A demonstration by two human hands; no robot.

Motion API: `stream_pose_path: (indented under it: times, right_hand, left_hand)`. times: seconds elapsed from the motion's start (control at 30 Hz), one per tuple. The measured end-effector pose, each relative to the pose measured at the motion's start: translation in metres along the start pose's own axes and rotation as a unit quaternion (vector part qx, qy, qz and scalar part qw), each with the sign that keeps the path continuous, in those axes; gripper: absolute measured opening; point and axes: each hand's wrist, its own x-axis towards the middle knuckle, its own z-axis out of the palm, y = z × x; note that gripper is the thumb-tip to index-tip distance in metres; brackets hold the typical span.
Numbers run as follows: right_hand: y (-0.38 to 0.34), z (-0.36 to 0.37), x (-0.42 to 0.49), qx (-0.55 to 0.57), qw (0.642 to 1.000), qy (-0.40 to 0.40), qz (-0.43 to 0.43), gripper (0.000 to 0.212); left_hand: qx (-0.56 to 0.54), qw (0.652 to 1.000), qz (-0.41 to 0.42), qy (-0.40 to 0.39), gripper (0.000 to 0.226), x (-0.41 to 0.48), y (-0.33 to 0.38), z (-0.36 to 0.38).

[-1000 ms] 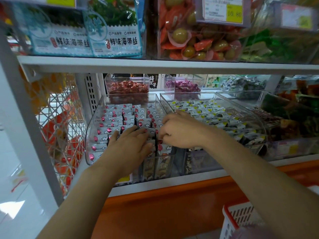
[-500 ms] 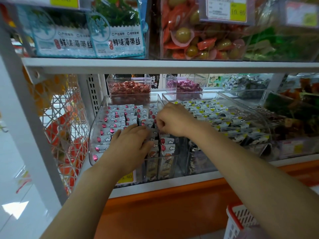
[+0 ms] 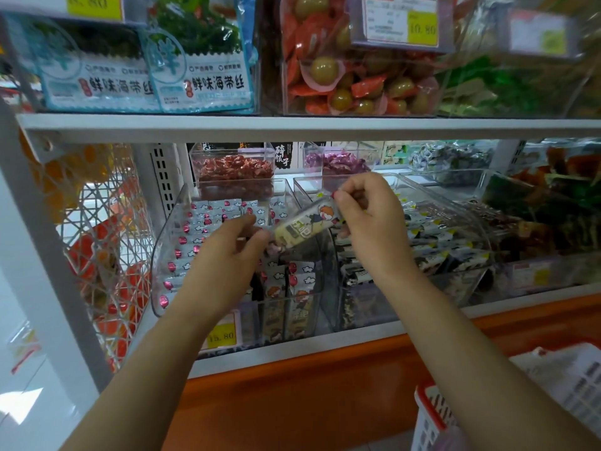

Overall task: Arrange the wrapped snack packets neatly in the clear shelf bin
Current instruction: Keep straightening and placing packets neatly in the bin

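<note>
A pale cartoon-printed snack packet (image 3: 304, 224) was pinched mid-frame by the right grip (image 3: 374, 219) above the clear plastic bin (image 3: 167, 258); closure of the left grip (image 3: 227, 258) was indiscernible.

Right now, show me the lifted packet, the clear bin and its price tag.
Packet (image 3: 305, 224): head view, middle of its wrapper.
Bin (image 3: 164, 262): head view, left wall.
Price tag (image 3: 221, 335): head view, yellow part.

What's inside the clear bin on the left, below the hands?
Upright rows of wrapped snack packets fill the clear bin. The left hand hides the middle rows; the right hand pinches one packet above them.
</note>
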Motion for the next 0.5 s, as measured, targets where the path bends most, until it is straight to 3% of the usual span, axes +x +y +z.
stream_pose_path:
  times: [0.17, 0.33, 0.5]
  right_hand:
    - [0.009, -0.002, -0.012, 0.177, 0.972, -0.014, 0.152, 0.01]
    - [0.017, -0.005, -0.012, 0.246, 0.949, -0.02, 0.194, 0.011]
    - [0.02, -0.005, -0.011, 0.392, 0.885, -0.037, 0.248, 0.014]
  left_hand:
    - [-0.187, 0.98, -0.071, -0.011, 0.02, -0.003, 0.005, -0.002]
    - [-0.304, 0.944, -0.126, -0.018, 0.026, -0.001, 0.0, -0.002]
    - [-0.39, 0.905, -0.172, 0.0, 0.041, -0.001, 0.002, -0.003]
